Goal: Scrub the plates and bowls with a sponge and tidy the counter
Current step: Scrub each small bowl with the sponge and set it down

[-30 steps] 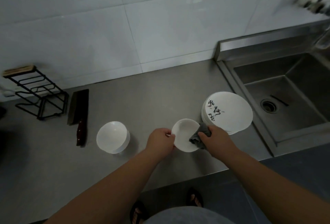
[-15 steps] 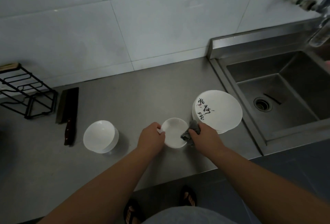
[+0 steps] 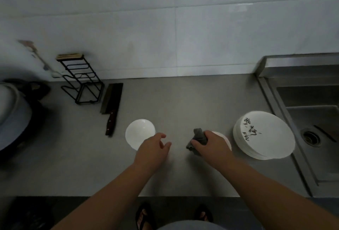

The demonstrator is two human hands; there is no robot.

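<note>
R hand (image 3: 211,146): fingers curled tight round the dark grey sponge (image 3: 199,138), which bunches out on the thumb side. Small bowl (image 3: 225,139) sits under/behind the knuckles, only its white rim showing. L hand (image 3: 152,150): fingers loose, half-curled, holding nothing, over the near edge of the left bowl (image 3: 139,131); contact unclear. Plate stack (image 3: 266,138) just R of the small bowl; the top plate has black brush script, not legible. Grey steel counter (image 3: 183,105), sink (image 3: 311,97) far R, cleaver (image 3: 112,105) & wire rack (image 3: 82,81) to the L, white tile wall (image 3: 165,37) behind.
</note>
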